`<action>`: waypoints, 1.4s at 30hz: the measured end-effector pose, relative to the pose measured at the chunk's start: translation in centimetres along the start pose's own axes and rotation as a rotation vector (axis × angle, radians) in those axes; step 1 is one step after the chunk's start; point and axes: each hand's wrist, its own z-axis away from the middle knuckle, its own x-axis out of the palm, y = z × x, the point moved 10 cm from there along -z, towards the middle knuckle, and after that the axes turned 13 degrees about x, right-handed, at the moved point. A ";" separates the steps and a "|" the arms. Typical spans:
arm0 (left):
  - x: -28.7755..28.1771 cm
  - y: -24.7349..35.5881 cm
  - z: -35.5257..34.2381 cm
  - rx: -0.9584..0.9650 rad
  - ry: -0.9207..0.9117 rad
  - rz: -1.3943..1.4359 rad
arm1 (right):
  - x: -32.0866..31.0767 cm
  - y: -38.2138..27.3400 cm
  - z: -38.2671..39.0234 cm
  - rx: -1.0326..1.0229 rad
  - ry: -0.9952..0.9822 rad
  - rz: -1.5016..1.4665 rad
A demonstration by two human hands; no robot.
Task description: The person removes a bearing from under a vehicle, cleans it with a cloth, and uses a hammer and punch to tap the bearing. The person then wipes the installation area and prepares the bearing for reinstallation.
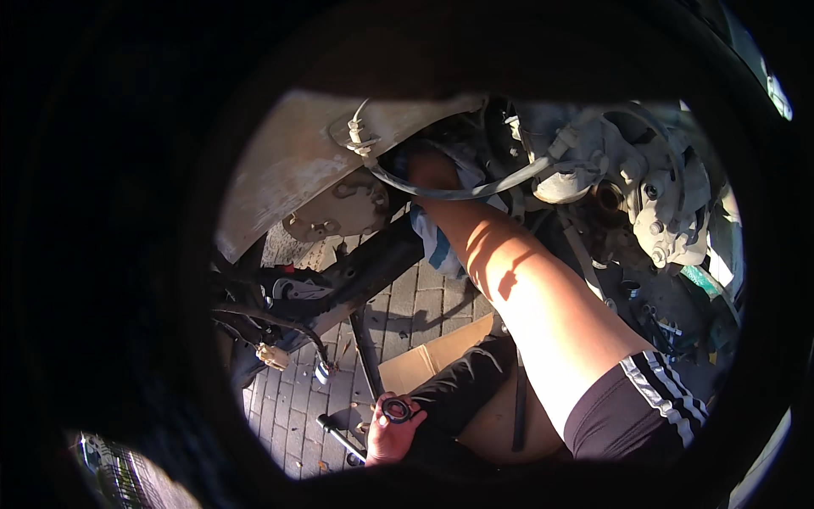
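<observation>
Left hand (390, 436) pinches a ring (385, 411) between thumb and fingers, low in view over the paving (284, 416); round, black, smooth-looking. I'd hold it by the outer edge and keep grit off the bore. Right hand (431, 166) is up in the dark gap by the cloth (437, 246); too shaded there, can't tell if it's gripping. Forearm passes under the hose (492, 188), so I'd work from the wrist and not lever on it. Cloth: soft, creased, white and blue. Hose: grey, bowed. Panel (288, 161): dull, scuffed, curved edge. Casting (666, 212): lumpy, pale, dusty. Cardboard (437, 352): flat, brown.
</observation>
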 end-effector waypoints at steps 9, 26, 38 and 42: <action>0.5 -0.1 -0.3 -0.013 -0.029 0.017 | 4.5 0.6 -1.2 0.074 -0.237 0.160; 0.8 -0.4 -0.5 -0.036 -0.018 0.002 | 12.7 0.3 -3.5 -0.142 -0.551 -0.003; 0.9 -0.3 -0.6 -0.024 -0.029 -0.015 | 8.7 -1.0 -2.5 0.048 -0.546 0.328; 0.5 -0.2 -0.4 -0.018 -0.027 0.006 | 6.2 -1.9 -3.2 0.075 -0.580 0.342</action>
